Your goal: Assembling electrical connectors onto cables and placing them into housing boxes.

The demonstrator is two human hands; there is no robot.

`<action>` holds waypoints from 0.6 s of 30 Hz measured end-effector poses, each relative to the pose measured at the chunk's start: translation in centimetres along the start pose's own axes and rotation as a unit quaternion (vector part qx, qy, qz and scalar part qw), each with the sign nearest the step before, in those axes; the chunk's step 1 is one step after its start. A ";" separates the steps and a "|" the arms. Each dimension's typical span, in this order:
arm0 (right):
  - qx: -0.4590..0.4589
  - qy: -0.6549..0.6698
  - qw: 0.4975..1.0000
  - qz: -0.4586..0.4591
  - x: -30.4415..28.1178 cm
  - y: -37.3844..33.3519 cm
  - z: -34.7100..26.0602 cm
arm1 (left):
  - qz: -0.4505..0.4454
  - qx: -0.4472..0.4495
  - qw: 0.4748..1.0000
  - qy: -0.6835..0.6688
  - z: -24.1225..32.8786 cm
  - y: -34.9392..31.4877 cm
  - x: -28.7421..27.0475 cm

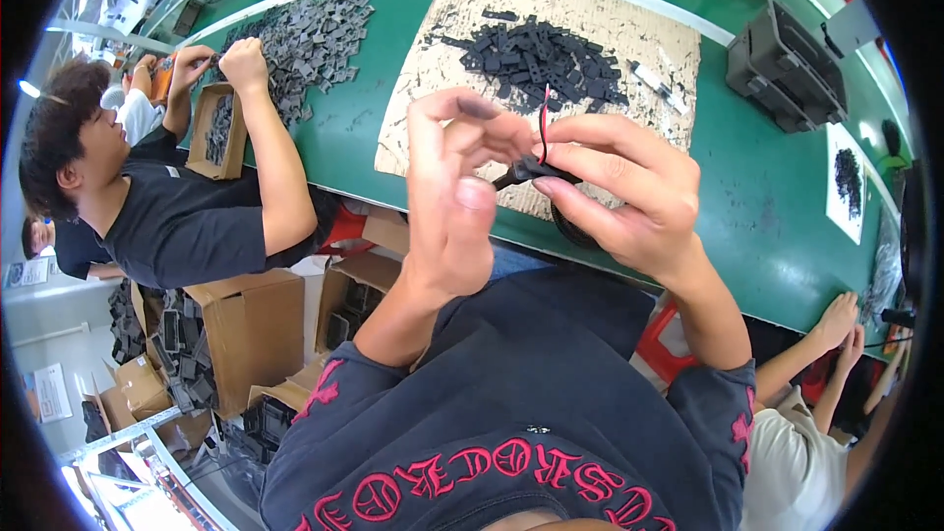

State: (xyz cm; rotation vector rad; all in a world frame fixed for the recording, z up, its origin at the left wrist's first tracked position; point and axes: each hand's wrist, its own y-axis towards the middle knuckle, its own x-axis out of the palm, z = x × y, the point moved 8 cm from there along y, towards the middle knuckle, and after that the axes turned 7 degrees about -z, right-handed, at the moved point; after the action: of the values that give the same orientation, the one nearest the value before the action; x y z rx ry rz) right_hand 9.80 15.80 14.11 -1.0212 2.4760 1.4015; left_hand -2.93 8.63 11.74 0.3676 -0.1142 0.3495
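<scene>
The person holds a small black part [531, 173] up in front of the chest, above the near edge of the green surface [767, 216], between both hands. The right hand [629, 199] has thumb and forefinger closed on the part, pinching it from above and the side, which keeps it steady. A thin red and black wire [543, 123] rises from the part and stands free above the fingers [590, 152], apparently kept clear of the grip. The left hand [454, 197] is raised just beside it, its fingertips curled in toward the part's left end; whether they press on it or only touch it cannot be told.

Held this high, the part sits close to the eye, which suits fine work.

Beyond the hands lies a worn cardboard sheet [433, 79] bearing a heap of black parts [541, 57], within easy reach. A dark ring [575, 231] shows beneath the right hand. Further left, a spread of grey parts [305, 34] lies before a co-worker [187, 206], whose hands work at a small cardboard box [218, 133]. A black case [787, 69] stands at the far right.
</scene>
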 end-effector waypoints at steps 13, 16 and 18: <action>-0.107 -0.020 0.993 -0.049 1.4 1.6 -2.2 | -0.139 0.168 0.913 0.344 5.2 -0.8 -1.6; -0.123 -0.011 0.992 -0.033 0.8 1.6 -2.7 | -0.109 0.145 0.943 0.280 4.7 -1.1 -2.6; -0.118 0.004 0.992 -0.034 0.6 1.6 -2.3 | -0.111 0.131 0.949 0.265 4.6 -1.2 -2.5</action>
State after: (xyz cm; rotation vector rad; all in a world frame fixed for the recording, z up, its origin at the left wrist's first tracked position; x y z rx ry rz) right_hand 8.87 14.20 16.31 -1.1428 2.2962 1.7004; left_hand -5.05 5.11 15.20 0.5317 0.5031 0.2299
